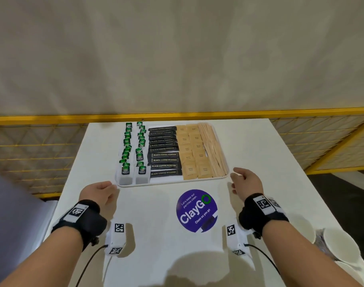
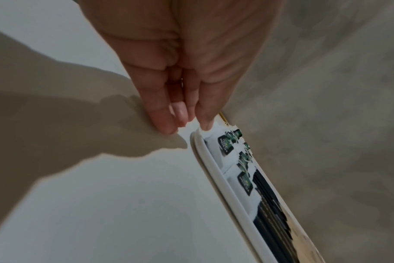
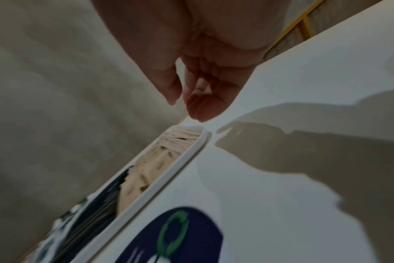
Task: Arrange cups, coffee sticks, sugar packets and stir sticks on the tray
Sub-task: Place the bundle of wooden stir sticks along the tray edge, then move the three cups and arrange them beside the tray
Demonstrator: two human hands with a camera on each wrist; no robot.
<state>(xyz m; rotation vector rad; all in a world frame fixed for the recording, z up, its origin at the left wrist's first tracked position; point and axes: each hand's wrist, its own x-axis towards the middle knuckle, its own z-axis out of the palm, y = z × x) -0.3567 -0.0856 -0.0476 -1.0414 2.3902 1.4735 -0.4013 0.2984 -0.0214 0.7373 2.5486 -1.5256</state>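
A white tray (image 1: 172, 182) lies mid-table. It holds two columns of green tea bags (image 1: 133, 150), a column of black coffee sticks (image 1: 164, 154), brown sugar packets (image 1: 192, 152) and wooden stir sticks (image 1: 214, 150). My left hand (image 1: 112, 185) hovers at the tray's near-left corner with fingers loosely curled. In the left wrist view the left hand (image 2: 189, 126) has its thumb tip at the tray rim (image 2: 214, 165) and grips nothing. My right hand (image 1: 236, 179) is relaxed beside the near-right corner, a little apart from the rim (image 3: 169, 179). White paper cups (image 1: 340, 243) lie at the near right table edge.
A round purple ClayGo sticker (image 1: 196, 210) sits on the white table (image 1: 260, 152) just in front of the tray. A yellow mesh railing (image 1: 177, 116) runs behind and along both sides of the table. A plain wall rises beyond it.
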